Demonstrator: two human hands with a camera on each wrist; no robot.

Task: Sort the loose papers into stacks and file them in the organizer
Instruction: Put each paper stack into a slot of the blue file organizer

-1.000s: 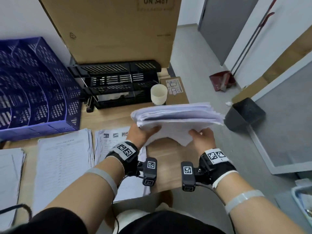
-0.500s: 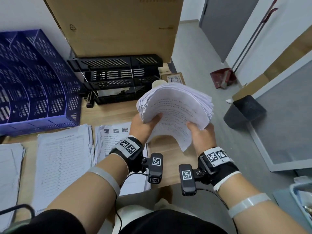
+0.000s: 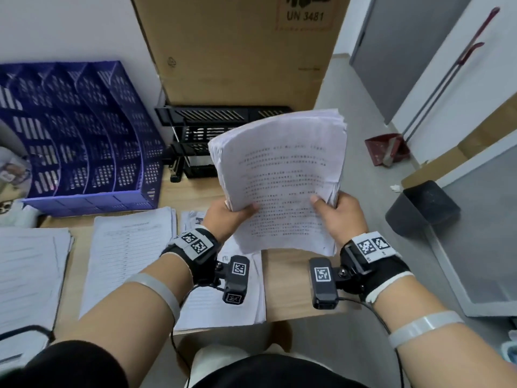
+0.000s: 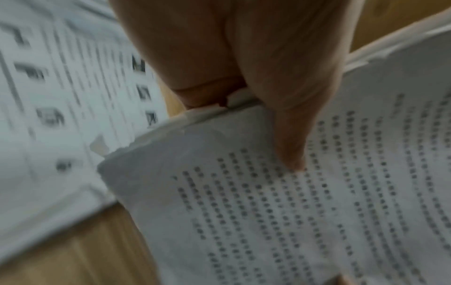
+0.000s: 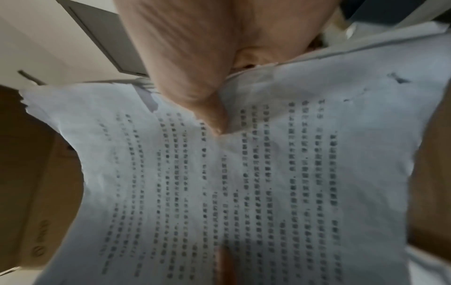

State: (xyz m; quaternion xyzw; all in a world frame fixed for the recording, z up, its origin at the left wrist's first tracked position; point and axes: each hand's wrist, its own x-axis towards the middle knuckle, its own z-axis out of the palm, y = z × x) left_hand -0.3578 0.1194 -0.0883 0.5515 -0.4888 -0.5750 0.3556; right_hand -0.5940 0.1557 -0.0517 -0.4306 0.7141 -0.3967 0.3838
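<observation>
A thick stack of printed papers stands tilted up above the desk's right end, text side facing me. My left hand grips its lower left edge, thumb on the front page. My right hand grips the lower right edge the same way. The left wrist view shows the thumb pressed on the stack of papers; the right wrist view shows the thumb on the top page. A blue file organizer stands at the back left and a black tiered tray behind the stack.
Other paper stacks lie flat on the wooden desk at left and under my left wrist. A large cardboard box leans at the back. A dark bin and a red dustpan are on the floor at right.
The stack has been tipped from lying flat in my hands to standing nearly upright, its printed face turned toward me. Both hands kept their grip.
</observation>
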